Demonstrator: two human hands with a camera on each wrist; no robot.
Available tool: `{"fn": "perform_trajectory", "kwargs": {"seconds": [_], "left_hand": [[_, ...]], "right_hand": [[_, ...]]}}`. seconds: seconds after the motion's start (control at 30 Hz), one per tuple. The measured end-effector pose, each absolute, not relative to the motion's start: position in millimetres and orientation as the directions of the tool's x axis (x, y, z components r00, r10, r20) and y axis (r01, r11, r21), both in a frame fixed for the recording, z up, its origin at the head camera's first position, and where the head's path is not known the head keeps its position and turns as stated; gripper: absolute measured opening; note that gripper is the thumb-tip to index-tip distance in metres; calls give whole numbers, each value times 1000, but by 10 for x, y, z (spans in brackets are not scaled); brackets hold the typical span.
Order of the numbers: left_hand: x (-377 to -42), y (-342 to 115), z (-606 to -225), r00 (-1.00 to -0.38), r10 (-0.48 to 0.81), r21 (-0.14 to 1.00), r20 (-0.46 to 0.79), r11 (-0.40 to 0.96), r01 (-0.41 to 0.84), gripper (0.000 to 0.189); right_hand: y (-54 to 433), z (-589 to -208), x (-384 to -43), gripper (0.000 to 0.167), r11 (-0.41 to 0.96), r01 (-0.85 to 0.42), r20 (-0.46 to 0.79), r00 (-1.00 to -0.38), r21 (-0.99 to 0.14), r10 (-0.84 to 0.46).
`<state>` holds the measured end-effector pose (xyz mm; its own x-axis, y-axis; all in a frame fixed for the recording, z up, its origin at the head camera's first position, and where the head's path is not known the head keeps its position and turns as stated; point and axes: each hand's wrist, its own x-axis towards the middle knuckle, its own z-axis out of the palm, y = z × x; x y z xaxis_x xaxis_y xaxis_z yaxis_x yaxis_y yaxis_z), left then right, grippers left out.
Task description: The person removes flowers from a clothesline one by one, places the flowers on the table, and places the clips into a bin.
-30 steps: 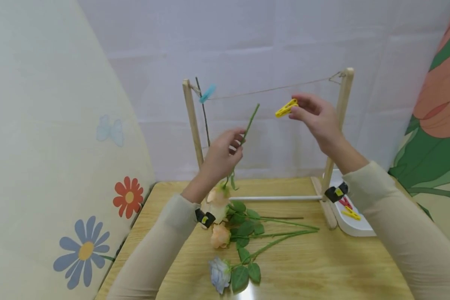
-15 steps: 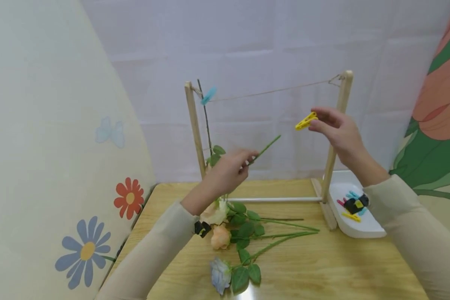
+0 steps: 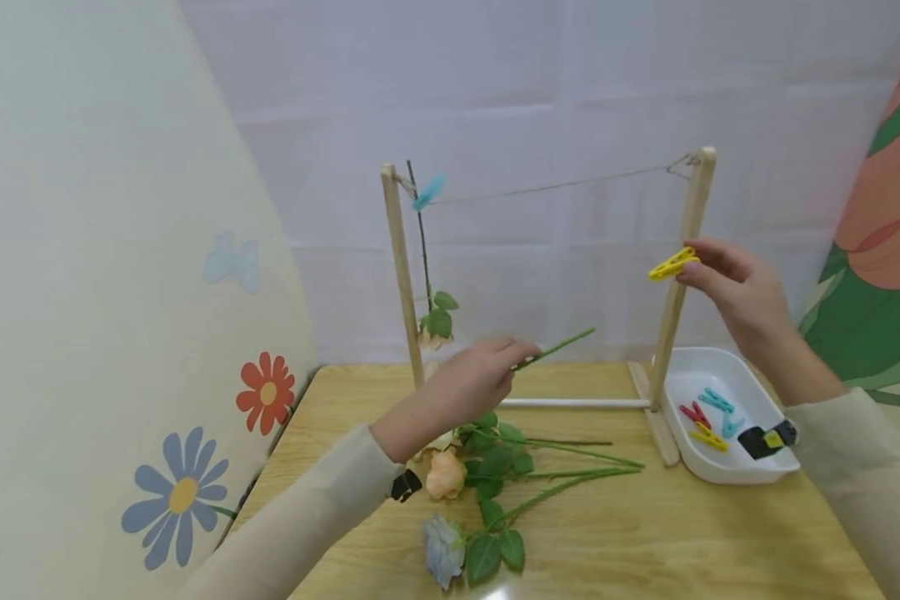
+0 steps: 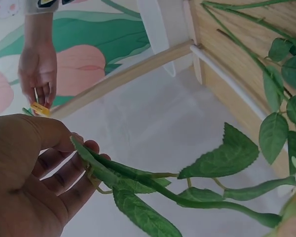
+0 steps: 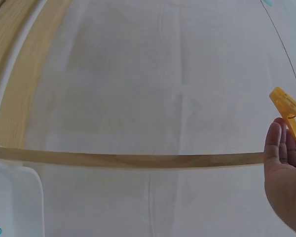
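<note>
My left hand pinches the green stem of an artificial rose, whose cut end points up to the right. In the left wrist view its leaves stretch away from the fingers, and part of a pale bloom shows at the edge. My right hand holds a yellow clothespin between thumb and fingertips, in front of the right post. Above, a string runs between two wooden posts. A blue clothespin on it holds a dark-stemmed rose, bloom down, by the left post.
Several roses lie on the wooden table, among them a peach one and a pale blue one. A white tray with red, yellow and blue clothespins stands right of the frame. A white rod joins the posts low down.
My left hand has come down and to the right with the rose, its stem tilting flatter. My right hand has moved right and down with the yellow clothespin, away from the string.
</note>
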<state>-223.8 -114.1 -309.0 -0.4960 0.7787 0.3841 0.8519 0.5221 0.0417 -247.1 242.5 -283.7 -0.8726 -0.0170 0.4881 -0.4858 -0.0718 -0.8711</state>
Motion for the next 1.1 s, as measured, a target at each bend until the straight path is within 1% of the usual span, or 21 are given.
{"fn": "perform_trajectory", "kwargs": {"seconds": [0.13,0.27,0.37,0.5,0.63,0.87,0.97,1.1], "left_hand": [[-2168,-1116,-3145,-483,801,-10,353,519,855,41],[-2104,-1102,-3197,-484,814,-40,321,522,852,41],[-2058,-1085,-3227,-499,816,-38,291,531,847,41],[-2001,-1056,-3270,-529,816,-4,234,544,839,42],[-1957,-1018,-3332,-552,814,6,182,561,828,43],[-1924,-945,-3454,-581,805,-24,118,588,809,44],[-1920,-922,-3500,-559,819,-45,125,568,822,45],[-1920,-894,-3574,-517,845,-69,136,528,846,45]], "right_hand": [[2556,-2908,-2430,36,-102,-484,488,-873,-869,-11],[2688,-2963,-2390,31,-180,-458,465,-885,-871,0],[2778,-3000,-2361,30,-239,-437,448,-894,-867,7],[2856,-3060,-2327,31,-301,-424,443,-897,-854,8],[2905,-3137,-2282,30,-265,-420,429,-903,-868,26],[2986,-3291,-2221,28,-209,-359,355,-933,-909,57],[3032,-3338,-2198,28,-188,-332,324,-943,-924,75],[3085,-3394,-2176,27,-198,-314,301,-949,-929,93]]}}
